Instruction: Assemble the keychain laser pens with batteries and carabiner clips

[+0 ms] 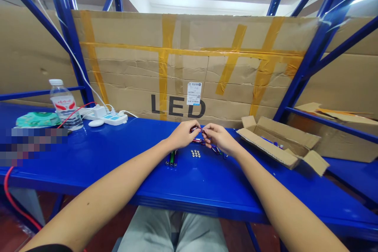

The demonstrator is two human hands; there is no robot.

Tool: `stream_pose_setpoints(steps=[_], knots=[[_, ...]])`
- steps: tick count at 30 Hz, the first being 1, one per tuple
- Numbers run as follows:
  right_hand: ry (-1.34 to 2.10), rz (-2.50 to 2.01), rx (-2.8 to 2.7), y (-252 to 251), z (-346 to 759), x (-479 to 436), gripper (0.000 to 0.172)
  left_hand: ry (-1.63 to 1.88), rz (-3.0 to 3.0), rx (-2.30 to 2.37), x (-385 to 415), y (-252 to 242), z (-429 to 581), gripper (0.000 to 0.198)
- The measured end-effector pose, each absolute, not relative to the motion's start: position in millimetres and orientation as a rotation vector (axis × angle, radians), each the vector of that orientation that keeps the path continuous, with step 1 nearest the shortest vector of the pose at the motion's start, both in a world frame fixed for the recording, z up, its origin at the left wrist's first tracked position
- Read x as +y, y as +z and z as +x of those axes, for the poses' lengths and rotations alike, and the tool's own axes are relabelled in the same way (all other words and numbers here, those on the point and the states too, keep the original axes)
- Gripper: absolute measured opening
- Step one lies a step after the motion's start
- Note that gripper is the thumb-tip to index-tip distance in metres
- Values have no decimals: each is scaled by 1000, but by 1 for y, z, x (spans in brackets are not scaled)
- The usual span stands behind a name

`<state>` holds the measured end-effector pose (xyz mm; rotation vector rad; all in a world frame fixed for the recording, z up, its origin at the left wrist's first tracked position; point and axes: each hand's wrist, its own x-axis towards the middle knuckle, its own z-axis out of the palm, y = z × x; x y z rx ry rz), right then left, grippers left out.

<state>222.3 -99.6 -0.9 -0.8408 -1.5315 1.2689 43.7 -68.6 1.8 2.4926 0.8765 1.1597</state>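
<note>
My left hand (183, 134) is closed round a small dark-red metallic tube (193, 129) above the table. Close against its right end, the fingers of my right hand (220, 138) are pinched together; what lies between them is too small to make out. On the table under my hands lies a shiny red and silver tube (198, 141). Several silver button cells (195, 153) sit in a tight group in front of it. By my left wrist are a green tube (172, 158) and dark ones alongside. More coloured tubes (217, 150) are partly hidden behind my right hand.
An open cardboard box (277, 145) with blue items inside stands on the right of the blue table (118, 157). At the left are a water bottle (66, 106), a green soft pack (38, 119) and a white power strip (113, 117). A large taped carton (132, 75) walls off the back.
</note>
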Motion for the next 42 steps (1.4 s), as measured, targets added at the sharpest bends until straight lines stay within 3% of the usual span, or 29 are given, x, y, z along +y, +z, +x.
stream_pose_setpoints(steps=[6,11,17,22,29,34,42], knots=[[1219,-917,-1387,-1,219,-98,23,1159,2550,901,-73,0,46,11],[965,-1001,-1541,-8,224,-93,13,1103,2526,901,-74,-4,49,11],[431,-1183,-1765,-11,226,-92,4,1065,2167,867,-76,-5,54,46],[92,-1173,-1912,-10,224,-93,10,1051,2138,893,-79,-2,56,46],[-26,-1200,-2059,-7,221,-97,12,1069,2202,1052,-75,-6,56,40],[-21,-1279,-1963,-6,228,-92,11,1069,2147,1120,-61,-7,50,21],[247,-1366,-1788,-2,241,-86,18,1058,1825,898,-45,4,35,13]])
